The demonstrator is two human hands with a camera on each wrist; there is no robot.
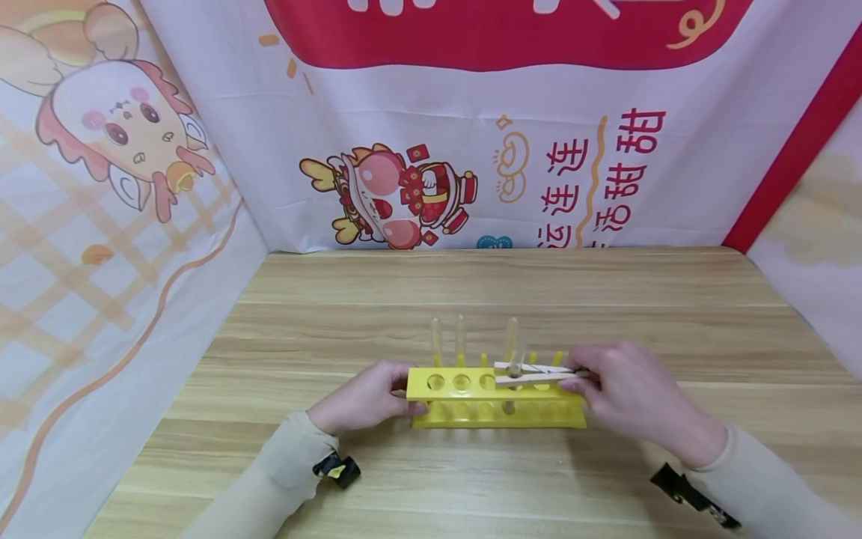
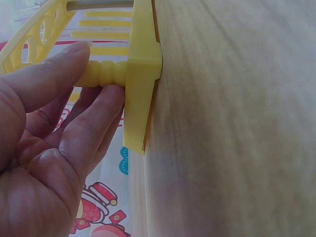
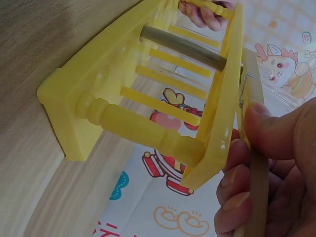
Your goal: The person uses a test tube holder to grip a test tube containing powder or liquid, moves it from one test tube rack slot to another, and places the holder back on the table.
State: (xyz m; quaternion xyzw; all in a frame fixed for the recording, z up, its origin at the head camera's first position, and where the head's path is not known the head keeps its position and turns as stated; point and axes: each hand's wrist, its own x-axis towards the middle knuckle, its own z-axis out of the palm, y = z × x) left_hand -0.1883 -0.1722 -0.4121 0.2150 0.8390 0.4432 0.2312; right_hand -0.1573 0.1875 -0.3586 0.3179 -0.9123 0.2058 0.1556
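A yellow test tube rack (image 1: 447, 394) stands on the table. My left hand (image 1: 367, 397) grips its left end post (image 2: 106, 73) between thumb and fingers. In my right hand (image 1: 636, 400) I hold a wooden test tube clamp (image 1: 547, 379) by its handle, just above the rack's top plate. The clamp's jaws lie around the upper part of a glass test tube (image 3: 182, 47) that stands through a rack hole. Whether they press on the glass, I cannot tell. Behind the top plate, a few clear tubes (image 1: 461, 338) sit upside down on the rear pegs.
The wood-grain table (image 1: 404, 299) runs back to a printed cloth (image 1: 417, 97) hung behind it. Another printed cloth (image 1: 135, 284) hangs on the left side. Bare yellow pegs (image 1: 558, 357) rise along the rack's back, near the right hand.
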